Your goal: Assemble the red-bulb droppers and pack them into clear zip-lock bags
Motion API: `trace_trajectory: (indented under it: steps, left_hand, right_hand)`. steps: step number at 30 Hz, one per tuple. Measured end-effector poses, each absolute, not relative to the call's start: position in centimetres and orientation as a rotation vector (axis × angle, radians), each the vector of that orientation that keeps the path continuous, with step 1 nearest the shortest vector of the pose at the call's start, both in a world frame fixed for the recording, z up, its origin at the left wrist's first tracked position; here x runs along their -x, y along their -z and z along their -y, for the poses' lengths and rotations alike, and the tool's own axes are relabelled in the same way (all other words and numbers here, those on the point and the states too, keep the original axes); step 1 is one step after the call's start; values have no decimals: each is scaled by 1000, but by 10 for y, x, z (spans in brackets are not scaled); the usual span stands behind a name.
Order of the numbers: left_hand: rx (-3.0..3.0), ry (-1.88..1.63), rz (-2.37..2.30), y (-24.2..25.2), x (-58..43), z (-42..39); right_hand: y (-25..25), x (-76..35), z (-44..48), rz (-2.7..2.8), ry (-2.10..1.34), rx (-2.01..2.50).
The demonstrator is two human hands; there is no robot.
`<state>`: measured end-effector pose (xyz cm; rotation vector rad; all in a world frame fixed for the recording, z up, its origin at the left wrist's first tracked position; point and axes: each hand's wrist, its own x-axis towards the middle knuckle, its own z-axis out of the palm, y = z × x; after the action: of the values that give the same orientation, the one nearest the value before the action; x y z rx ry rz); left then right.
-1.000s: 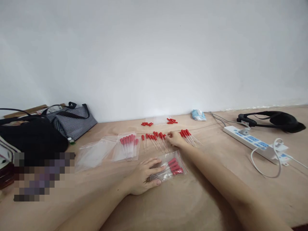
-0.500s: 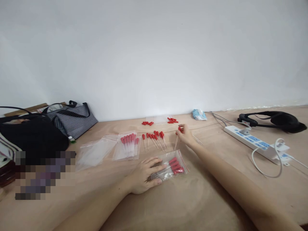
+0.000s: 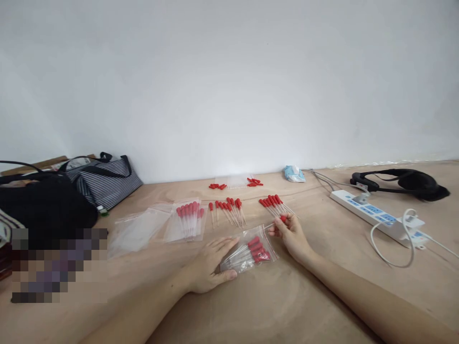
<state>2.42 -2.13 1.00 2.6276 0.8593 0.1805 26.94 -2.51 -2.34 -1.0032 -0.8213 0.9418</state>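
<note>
— How do the arms lie?

— Both forearms stretch forward over the desk (image 3: 315, 210). The left hand (image 3: 211, 265) lies palm down, fingers stretched out flat, pinning the near end of a clear zip bag (image 3: 251, 251) to the wood. The right hand (image 3: 293, 235) sits just right of that bag's mouth, fingers curled and pinched around one red-capped dropper (image 3: 283, 219), which is held just above the desk at the bag's opening.

— What is in the bag?

— Several more droppers of the same kind, red caps toward the open end.

— And around them?

— Far left, a black bag (image 3: 46, 208) with a striped bag (image 3: 105, 181) behind it. Far right, a black headset (image 3: 409, 180) and a white power strip (image 3: 375, 214) with its cable. Nearer the middle, empty clear bags (image 3: 138, 230), then a filled bag (image 3: 188, 220). Beyond the hands, two loose rows of droppers (image 3: 229, 211), well apart from a blue packet (image 3: 294, 173) by the wall.

— Anything between the hands and the bag?

— Nothing; the rows lie farther back.
</note>
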Motion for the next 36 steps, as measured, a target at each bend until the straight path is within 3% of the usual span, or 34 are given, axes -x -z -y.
trace_trajectory:
  steps: [9,17,22,25,30,36]
  left_hand:
    - [-2611,-227,-829,-10,-25,22]
    - [-2583,-246,-851,-10,-25,23]
    - [-2596,-233,-855,-11,-25,22]
    - [-2612,-212,-851,-10,-26,21]
    - [-2620,-249,-824,-12,-27,23]
    - [-2433,-519,-889,-16,-34,17]
  right_hand:
    - [22,-261,27,1170,-1220,1178]
    - [30,-266,21,1388,-1150,1313]
    - [20,-272,24,1776,-1200,1148]
    - [16,-275,25,1715,-1235,1209]
    - [21,-279,27,1662,-830,1363]
    - [24,-265,25,1394,-1218,1183]
